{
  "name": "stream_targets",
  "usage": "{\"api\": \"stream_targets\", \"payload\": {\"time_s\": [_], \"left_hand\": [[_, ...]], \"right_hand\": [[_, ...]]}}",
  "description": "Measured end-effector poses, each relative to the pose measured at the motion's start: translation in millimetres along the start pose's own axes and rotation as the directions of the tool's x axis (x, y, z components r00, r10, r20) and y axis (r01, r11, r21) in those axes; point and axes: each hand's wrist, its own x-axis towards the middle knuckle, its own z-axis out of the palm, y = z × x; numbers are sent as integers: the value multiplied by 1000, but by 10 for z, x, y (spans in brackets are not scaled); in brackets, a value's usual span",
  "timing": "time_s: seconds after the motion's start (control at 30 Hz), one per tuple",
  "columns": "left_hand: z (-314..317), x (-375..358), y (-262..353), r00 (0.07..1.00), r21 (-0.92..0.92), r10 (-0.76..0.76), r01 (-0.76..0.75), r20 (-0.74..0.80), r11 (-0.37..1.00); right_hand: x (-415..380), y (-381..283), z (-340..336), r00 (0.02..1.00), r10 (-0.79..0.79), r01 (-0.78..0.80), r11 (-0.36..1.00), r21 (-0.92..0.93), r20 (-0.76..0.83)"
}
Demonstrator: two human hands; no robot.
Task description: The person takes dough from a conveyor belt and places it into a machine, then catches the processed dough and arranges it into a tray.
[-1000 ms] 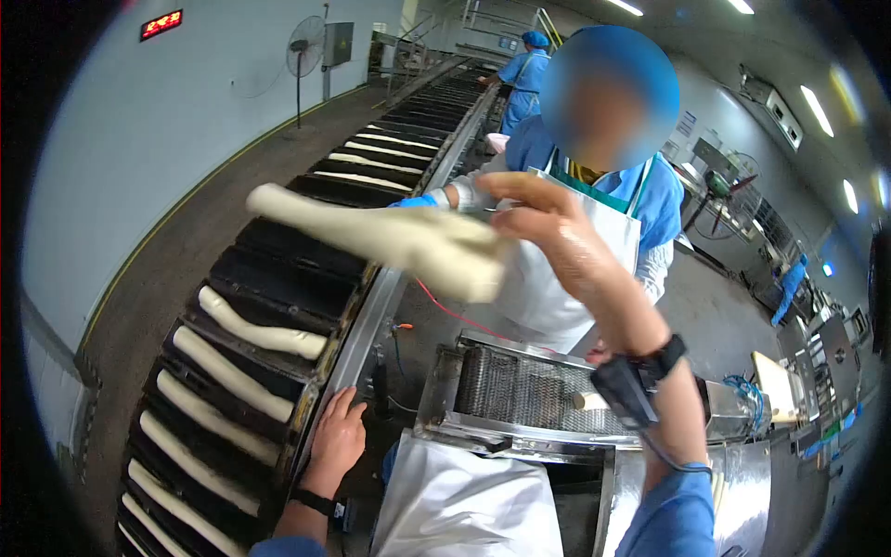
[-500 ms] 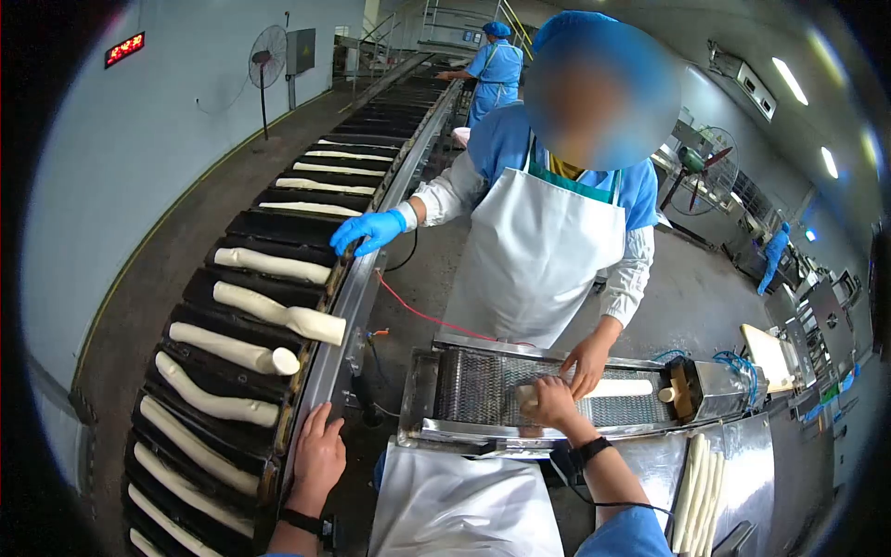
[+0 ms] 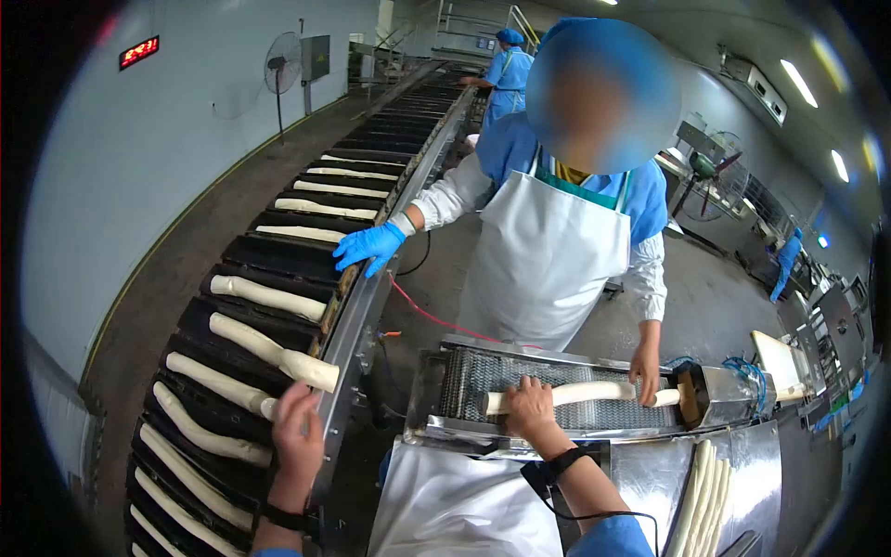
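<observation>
My left hand is at the trays' metal edge, its fingers bent around the near end of a white dough roll lying in a black tray. My right hand is closed over the left part of another dough roll, which lies lengthwise on a metal mesh belt. A co-worker's bare hand touches that roll's right end, close to a short dough piece by the outlet. The co-worker's blue-gloved hand rests at the tray line's edge.
A long line of black trays runs away at left, many holding dough rolls. One roll overhangs the metal rail. Several dough strips lie on a steel table at right. The co-worker stands opposite.
My left hand has moved from the rail up to the dough roll's end. My right hand has shifted left along the belt with its roll. The co-worker's bare hand has moved right.
</observation>
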Motion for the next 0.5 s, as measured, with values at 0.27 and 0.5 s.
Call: {"api": "stream_targets", "payload": {"time_s": [0.27,0.5], "left_hand": [[-480,89,-714,795,164,-600,606,-94,778],[-751,-276,-348,513,-195,-835,815,-199,546]], "right_hand": [[254,-3,-230,957,240,-92,781,617,-161],[349,-26,-2490,928,271,314,-196,929,-257]]}}
